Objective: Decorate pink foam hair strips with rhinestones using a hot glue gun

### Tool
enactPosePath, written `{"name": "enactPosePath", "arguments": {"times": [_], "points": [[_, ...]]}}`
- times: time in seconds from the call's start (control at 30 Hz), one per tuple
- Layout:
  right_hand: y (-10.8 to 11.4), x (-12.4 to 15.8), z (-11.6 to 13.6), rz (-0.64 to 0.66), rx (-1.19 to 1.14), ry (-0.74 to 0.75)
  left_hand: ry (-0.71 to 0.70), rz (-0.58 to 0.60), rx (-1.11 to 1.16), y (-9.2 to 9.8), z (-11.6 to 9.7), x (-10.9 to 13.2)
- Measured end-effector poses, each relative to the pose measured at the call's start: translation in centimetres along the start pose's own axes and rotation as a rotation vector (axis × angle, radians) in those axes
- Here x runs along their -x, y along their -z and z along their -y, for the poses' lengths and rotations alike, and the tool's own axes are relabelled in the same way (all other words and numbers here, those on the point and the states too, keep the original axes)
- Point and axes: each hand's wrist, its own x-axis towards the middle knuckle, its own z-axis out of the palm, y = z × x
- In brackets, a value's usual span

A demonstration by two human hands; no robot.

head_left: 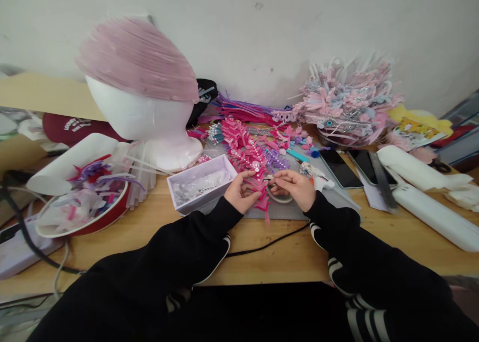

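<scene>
Apparently to steady it, the half-curled left hand (241, 192) meets the pink spiky piece (258, 183) above the desk (258, 269); the right hand (294, 186) bunches just beside, either grip unclear.

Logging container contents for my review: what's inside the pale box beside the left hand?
Inside the pale box, by the left hand, lie small whitish bead-like pieces amid clear shiny material, possibly plastic. They cover most of the bottom, so anything beneath is hidden.

Two phones (341, 168), ruler (382, 182), white mannequin head (136, 115), lettered maroon fabric (80, 128)
</scene>
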Motion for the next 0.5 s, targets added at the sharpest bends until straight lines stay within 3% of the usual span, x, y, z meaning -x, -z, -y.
{"name": "enactPosePath", "arguments": {"times": [0.2,0.5], "points": [[-0.3,0.2,0.1,-0.048,0.106,0.103,0.005,-0.003,0.009,-0.1,-0.1,0.0],[-0.7,0.8,0.2,-0.107,0.554,0.49,0.095,-0.021,0.052,-0.7,-1.1,0.0]]}}
